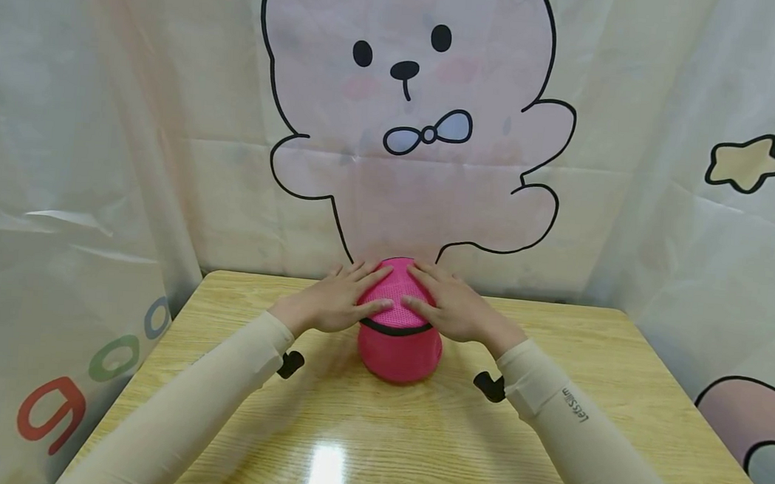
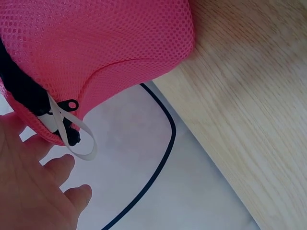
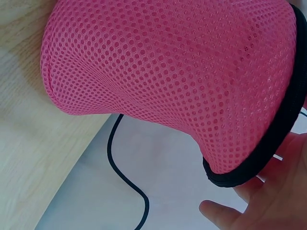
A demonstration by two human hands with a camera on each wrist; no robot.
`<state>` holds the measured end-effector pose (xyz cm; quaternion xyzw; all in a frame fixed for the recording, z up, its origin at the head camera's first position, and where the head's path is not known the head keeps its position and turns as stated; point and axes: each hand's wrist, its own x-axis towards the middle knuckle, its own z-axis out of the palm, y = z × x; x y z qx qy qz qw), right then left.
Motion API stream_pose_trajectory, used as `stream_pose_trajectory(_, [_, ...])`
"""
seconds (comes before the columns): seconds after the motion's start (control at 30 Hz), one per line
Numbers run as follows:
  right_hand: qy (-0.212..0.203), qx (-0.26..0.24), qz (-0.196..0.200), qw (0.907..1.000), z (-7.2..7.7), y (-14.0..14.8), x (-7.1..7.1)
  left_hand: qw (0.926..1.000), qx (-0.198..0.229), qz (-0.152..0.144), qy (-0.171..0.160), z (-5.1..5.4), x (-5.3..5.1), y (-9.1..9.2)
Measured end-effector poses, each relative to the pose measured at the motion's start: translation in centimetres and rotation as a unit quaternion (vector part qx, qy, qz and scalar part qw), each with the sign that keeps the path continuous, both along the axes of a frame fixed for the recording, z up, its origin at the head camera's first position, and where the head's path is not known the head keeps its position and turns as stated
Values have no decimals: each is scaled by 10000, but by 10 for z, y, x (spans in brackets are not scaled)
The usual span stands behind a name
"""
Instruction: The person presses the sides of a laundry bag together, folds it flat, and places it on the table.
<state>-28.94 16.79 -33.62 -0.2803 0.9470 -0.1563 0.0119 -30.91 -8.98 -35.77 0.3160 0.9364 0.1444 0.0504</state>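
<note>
A pink mesh bag with a black rim band stands upright on the wooden table. My left hand rests on its top from the left, and my right hand from the right, both with fingers spread. In the left wrist view, a zipper pull and a white loop hang at the bag's edge beside the left hand. In the right wrist view, the right hand lies against the black-banded edge of the bag.
The wooden table has its back edge against a curtain printed with a bear. More printed curtain hangs at left and right. Black straps show under both wrists.
</note>
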Motion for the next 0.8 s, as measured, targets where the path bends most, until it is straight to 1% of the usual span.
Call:
stream_pose_trajectory(0.23, [-70,-74,4,9999,-5,2,0,10000,95,-18,-23,-3,-1,3])
stream_pose_trajectory(0.5, [-34,-142,20,9999,-9,5,2,10000,59,-36,5,-7,-1,6])
stream_pose_trajectory(0.8, [-32,-211,25,9998,-14,7,2,9999,84,-55,-64,-11,-1,10])
